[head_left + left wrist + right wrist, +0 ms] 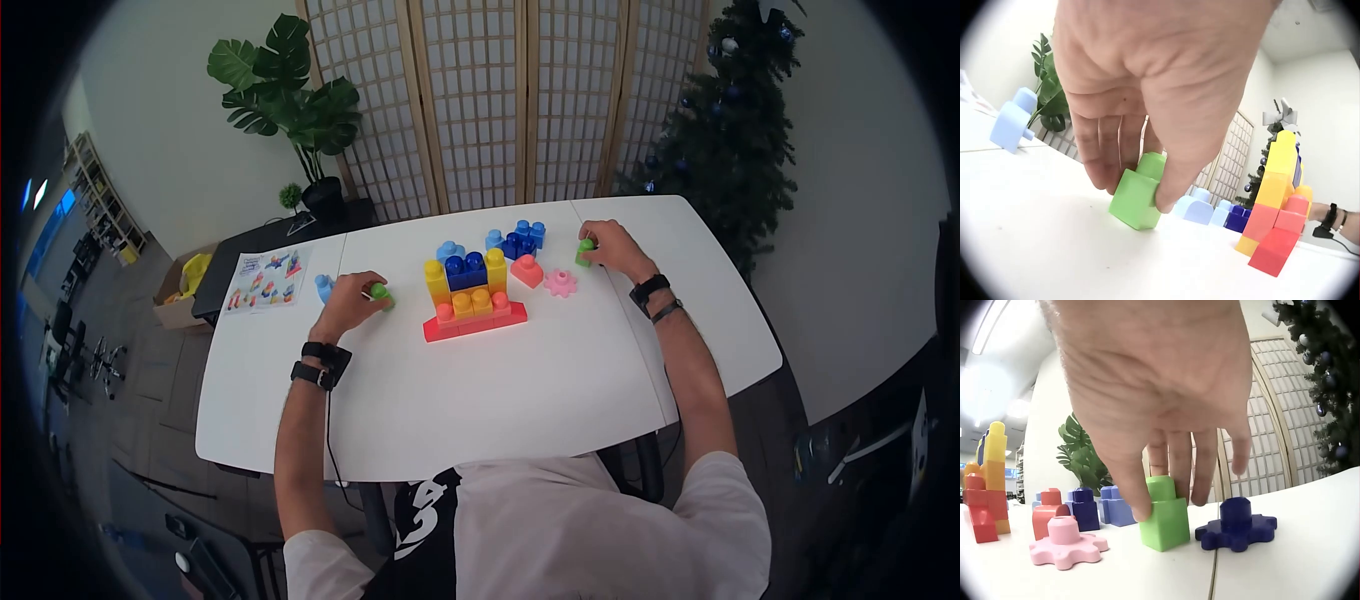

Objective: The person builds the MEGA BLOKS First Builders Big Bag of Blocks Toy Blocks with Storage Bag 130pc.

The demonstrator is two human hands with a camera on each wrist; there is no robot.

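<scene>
A person is sitting at a white desk (450, 400), both hands working with toy blocks. The left hand (350, 303) is pinching a left green block (1135, 203) between thumb and fingers; the right hand (615, 248) is pinching a right green block (1166, 524) the same way. Both blocks appear to be resting on the desk.

Between the hands, a joined structure (470, 300) is standing: red base, coral and orange blocks, yellow columns flanking dark blue. Building seems to be partly done, with neither green block joining it yet.

Loose pieces are remaining: a pink gear (561, 285) and a coral block (526, 271) are lying inward of the right hand, a navy gear (1236, 531) is sitting just beside its green block, blue blocks (520, 244) are waiting beyond the structure, and a light blue block (324, 288) is standing outward of the left hand, near a printed sheet (265, 280).
</scene>
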